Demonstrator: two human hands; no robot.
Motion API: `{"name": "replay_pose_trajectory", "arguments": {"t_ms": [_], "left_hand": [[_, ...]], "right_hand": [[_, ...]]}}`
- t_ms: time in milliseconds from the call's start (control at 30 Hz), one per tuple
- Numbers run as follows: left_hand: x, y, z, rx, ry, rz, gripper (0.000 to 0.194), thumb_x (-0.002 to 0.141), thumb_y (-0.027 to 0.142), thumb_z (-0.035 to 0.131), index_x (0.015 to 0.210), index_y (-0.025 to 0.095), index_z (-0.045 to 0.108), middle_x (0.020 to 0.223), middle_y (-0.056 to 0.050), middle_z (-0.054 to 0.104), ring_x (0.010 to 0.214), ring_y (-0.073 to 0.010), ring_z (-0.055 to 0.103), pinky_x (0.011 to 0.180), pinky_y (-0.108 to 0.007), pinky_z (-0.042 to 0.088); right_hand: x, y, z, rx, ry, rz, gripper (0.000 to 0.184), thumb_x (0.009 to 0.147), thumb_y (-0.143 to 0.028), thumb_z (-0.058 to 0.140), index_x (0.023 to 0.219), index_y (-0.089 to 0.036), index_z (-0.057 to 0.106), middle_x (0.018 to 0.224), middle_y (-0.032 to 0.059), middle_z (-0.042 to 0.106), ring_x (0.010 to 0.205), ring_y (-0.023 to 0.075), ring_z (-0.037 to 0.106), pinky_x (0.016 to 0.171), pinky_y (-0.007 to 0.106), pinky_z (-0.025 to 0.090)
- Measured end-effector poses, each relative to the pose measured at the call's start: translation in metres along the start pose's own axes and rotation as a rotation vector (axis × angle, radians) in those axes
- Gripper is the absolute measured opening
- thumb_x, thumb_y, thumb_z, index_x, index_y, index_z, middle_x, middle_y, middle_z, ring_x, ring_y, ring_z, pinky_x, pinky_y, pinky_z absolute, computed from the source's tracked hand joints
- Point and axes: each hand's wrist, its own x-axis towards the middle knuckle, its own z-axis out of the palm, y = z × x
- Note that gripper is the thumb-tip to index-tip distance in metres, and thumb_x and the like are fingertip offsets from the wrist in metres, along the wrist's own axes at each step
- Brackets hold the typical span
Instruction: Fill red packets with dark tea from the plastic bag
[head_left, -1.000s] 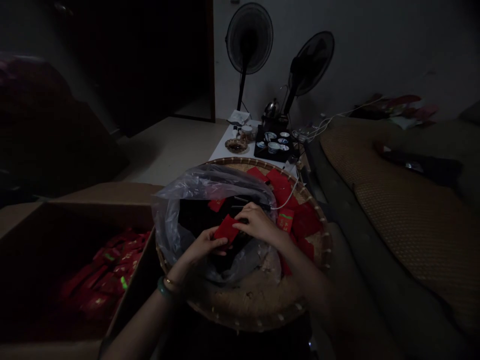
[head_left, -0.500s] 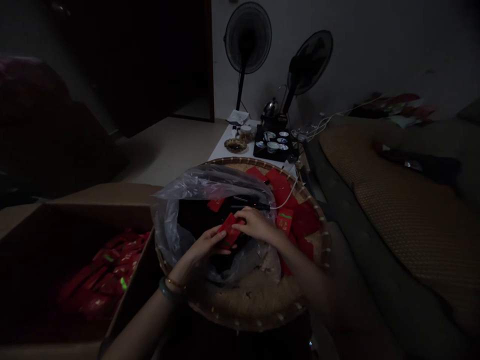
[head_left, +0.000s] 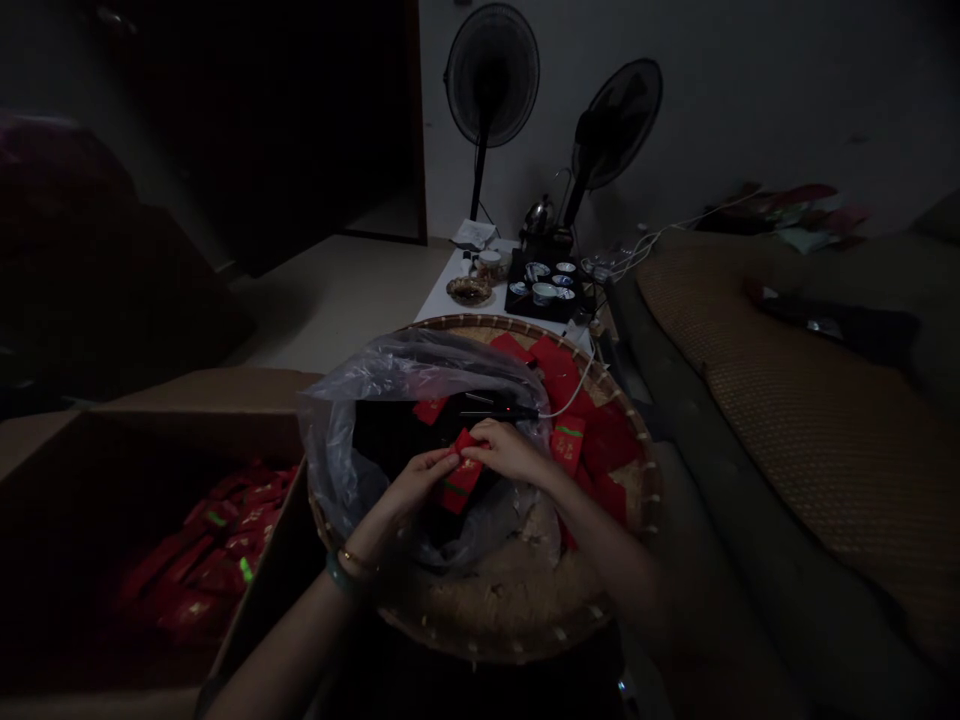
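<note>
My left hand and my right hand both pinch the upper end of a red envelope, which has gold print and a green band. They hold it over an opened clear plastic bag with dark contents. Inside the bag lies another small red packet. Just beyond my right fingers is a thin dark tool with a small red light and a white cord. The bag rests in a round woven bamboo tray. More red envelopes lie along the tray's right side.
At left, a cardboard box holds a heap of red packets. Behind the tray, a white table carries teacups and a kettle. Two fans stand farther back. A seat with a woven mat runs along the right.
My left hand has shifted from the envelope's side up to its top end, fingertips now close to my right ones. The envelope hangs lower and shows its green band more fully.
</note>
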Motion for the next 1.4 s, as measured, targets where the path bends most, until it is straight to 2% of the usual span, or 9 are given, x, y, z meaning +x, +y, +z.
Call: {"name": "replay_pose_trajectory", "arguments": {"t_ms": [200,400,600,733,933,1100,1167,1300,1400], "left_hand": [[0.003,0.000,0.011,-0.037,0.070,0.004,0.042,0.063,0.043,0.071,0.089,0.010,0.065,0.073,-0.002,0.064,0.061,-0.0097,0.054,0.061,-0.020,0.039],[0.008,-0.004,0.016,-0.106,0.180,0.082,0.044,0.059,0.045,0.073,0.087,0.012,0.062,0.074,-0.001,0.063,0.062,-0.0095,0.054,0.061,-0.020,0.040],[0.008,0.003,0.019,0.044,0.213,0.094,0.043,0.058,0.043,0.073,0.087,0.013,0.061,0.068,0.001,0.062,0.056,-0.0091,0.053,0.055,-0.019,0.040],[0.015,0.006,0.012,0.104,0.218,0.074,0.037,0.054,0.040,0.076,0.075,0.012,0.063,0.061,0.000,0.062,0.052,-0.0100,0.054,0.053,-0.020,0.039],[0.028,-0.007,0.003,0.007,0.288,0.076,0.036,0.051,0.039,0.078,0.069,0.011,0.064,0.059,-0.001,0.063,0.050,-0.0098,0.053,0.053,-0.021,0.040],[0.030,-0.014,0.002,0.007,0.329,0.093,0.035,0.052,0.039,0.077,0.065,0.011,0.062,0.055,0.000,0.060,0.047,-0.0088,0.051,0.050,-0.020,0.038],[0.029,-0.014,0.002,-0.031,0.287,0.078,0.036,0.053,0.038,0.077,0.071,0.011,0.063,0.059,0.000,0.062,0.050,-0.0096,0.054,0.053,-0.020,0.040],[0.026,-0.014,-0.001,-0.012,0.071,-0.006,0.043,0.053,0.031,0.079,0.089,0.012,0.065,0.074,-0.004,0.067,0.060,-0.0115,0.059,0.060,-0.022,0.043],[0.024,-0.016,-0.002,0.026,0.066,-0.081,0.042,0.048,0.028,0.082,0.082,0.010,0.065,0.071,-0.005,0.067,0.057,-0.0110,0.058,0.060,-0.022,0.044]], "right_hand": [[0.001,0.018,0.012,0.364,0.027,0.133,0.012,0.072,-0.018,0.059,0.082,-0.014,0.064,0.080,0.0019,0.066,0.073,0.0130,0.059,0.067,0.023,0.043],[0.000,0.029,0.023,0.367,0.412,0.232,0.044,0.062,-0.028,0.069,0.102,-0.015,0.056,0.084,0.0021,0.061,0.069,0.0110,0.056,0.063,0.022,0.044],[-0.008,0.038,0.036,0.481,0.205,0.360,0.025,0.068,-0.036,0.063,0.074,-0.012,0.063,0.061,0.0000,0.058,0.051,0.0092,0.048,0.046,0.019,0.036],[-0.010,0.038,0.038,0.460,0.204,0.332,0.023,0.061,-0.035,0.069,0.068,-0.013,0.065,0.058,-0.0008,0.057,0.051,0.0085,0.047,0.046,0.019,0.033],[-0.007,0.039,0.039,0.696,0.259,0.460,0.030,0.056,-0.038,0.071,0.066,-0.012,0.063,0.052,-0.0021,0.055,0.042,0.0064,0.042,0.042,0.019,0.031],[-0.005,0.045,0.043,0.742,0.284,0.475,0.027,0.055,-0.036,0.071,0.065,-0.012,0.062,0.052,-0.0022,0.056,0.040,0.0054,0.042,0.041,0.019,0.030],[-0.005,0.046,0.045,0.721,0.285,0.470,0.025,0.056,-0.034,0.070,0.065,-0.012,0.063,0.052,-0.0022,0.056,0.040,0.0054,0.042,0.040,0.018,0.029],[-0.004,0.043,0.047,0.633,0.283,0.470,0.020,0.058,-0.030,0.068,0.065,-0.012,0.065,0.050,-0.0022,0.055,0.040,0.0061,0.042,0.040,0.019,0.030],[-0.003,0.040,0.050,0.581,0.289,0.449,0.019,0.059,-0.029,0.068,0.067,-0.012,0.066,0.050,-0.0018,0.056,0.040,0.0070,0.044,0.041,0.019,0.032]]}}
